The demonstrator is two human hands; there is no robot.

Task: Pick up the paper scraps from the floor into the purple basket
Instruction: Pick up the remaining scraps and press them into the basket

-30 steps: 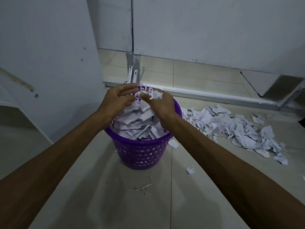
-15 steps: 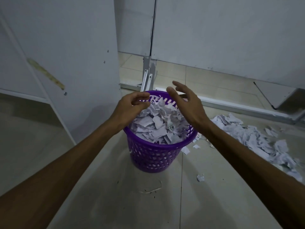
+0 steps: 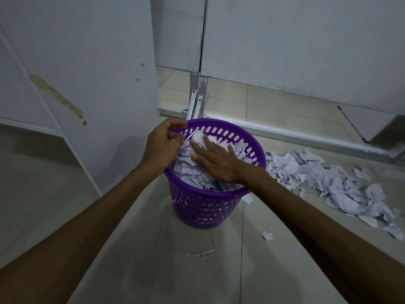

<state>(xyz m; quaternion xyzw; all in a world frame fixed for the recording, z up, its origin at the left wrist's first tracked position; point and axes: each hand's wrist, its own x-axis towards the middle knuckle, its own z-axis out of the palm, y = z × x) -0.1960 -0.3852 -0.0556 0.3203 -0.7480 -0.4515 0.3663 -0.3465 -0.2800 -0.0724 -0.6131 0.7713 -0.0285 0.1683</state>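
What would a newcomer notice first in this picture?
First, the purple basket in the middle of the floor, heaped with paper scraps. Both hands are over it: the right hand lies flat on the scraps, the left hand is curled at the rim. To the right, a big scrap pile spreads over the floor.

Single head view, worn high, facing forward and down. Close over the purple basket (image 3: 210, 200) on the floor (image 3: 135, 270); both forearms reach in from the bottom edge

Dim, bluish; soft shadows; wide-angle edge distortion.
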